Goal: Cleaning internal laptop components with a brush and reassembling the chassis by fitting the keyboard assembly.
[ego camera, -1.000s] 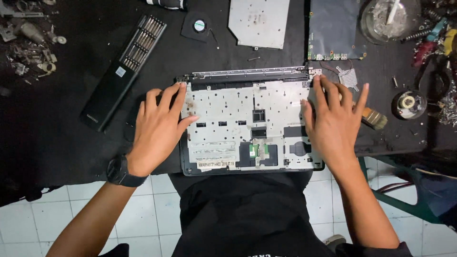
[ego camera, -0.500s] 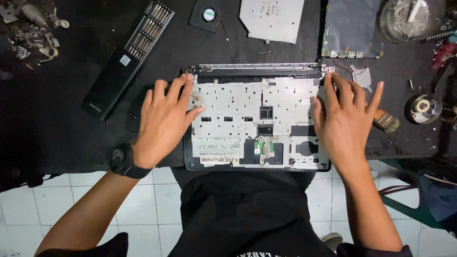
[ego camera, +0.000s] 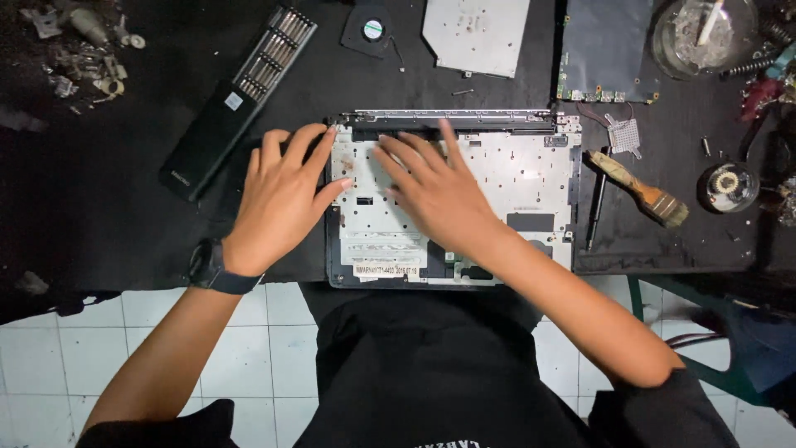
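Laptop base lying on black tabletop; left hand and right hand resting flat on it, fingers released and spread, grasping nothing.

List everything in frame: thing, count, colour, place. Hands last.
laptop base: 1, silver plate in a black shell, table centre
screwdriver bit case: 1, black, open, upper left
small fan: 1, black, top centre
metal cover plate: 1, grey, top centre
circuit board: 1, dark, top right
glass dish: 1, clear, top right corner
brush: 1, wooden handle, right of the laptop base
black pen-like tool: 1, beside the brush
loose metal parts: several, grey, top left
table: 1, black top
left hand: flat on the laptop base's left edge, dark wristband
right hand: spread on the middle of the plate, blurred
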